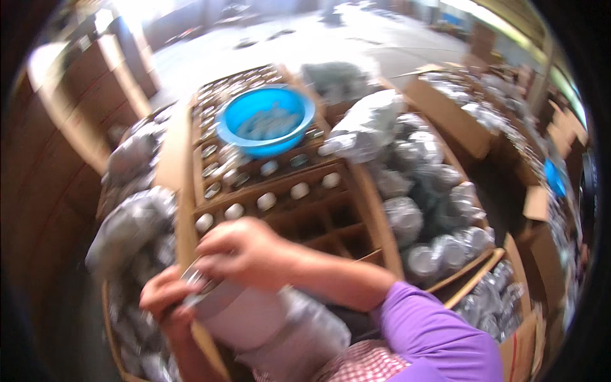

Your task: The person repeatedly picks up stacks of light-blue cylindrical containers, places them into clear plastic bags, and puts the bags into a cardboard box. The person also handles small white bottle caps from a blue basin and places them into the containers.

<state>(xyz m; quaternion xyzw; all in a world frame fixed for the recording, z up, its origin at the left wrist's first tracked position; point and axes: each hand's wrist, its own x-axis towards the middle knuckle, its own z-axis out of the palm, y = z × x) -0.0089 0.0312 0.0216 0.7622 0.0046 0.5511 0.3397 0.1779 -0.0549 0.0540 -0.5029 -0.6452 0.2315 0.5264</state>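
My left hand [167, 298] is closed on the near end of a pale, cylinder-like container [245, 318] with a shiny rim; motion blur hides its exact kind. Over that rim my right hand [242, 251] bends its fingers, pinched together; what lies between them cannot be made out. Just beyond the hands stands a divided cardboard carton [375, 210]. White-capped bottles [266, 202] line one row of its cells, and nearer cells show bare brown dividers. A blue basin [299, 137] holding small pale pieces rests on top of the rows behind.
Plastic-wrapped bundles of clear containers [407, 219] fill a carton at right. More wrapped bundles [137, 223] stand at left, beside tall cardboard sheets [70, 114]. Open cartons [445, 114] crowd the far right. Bright floor [394, 38] lies beyond.
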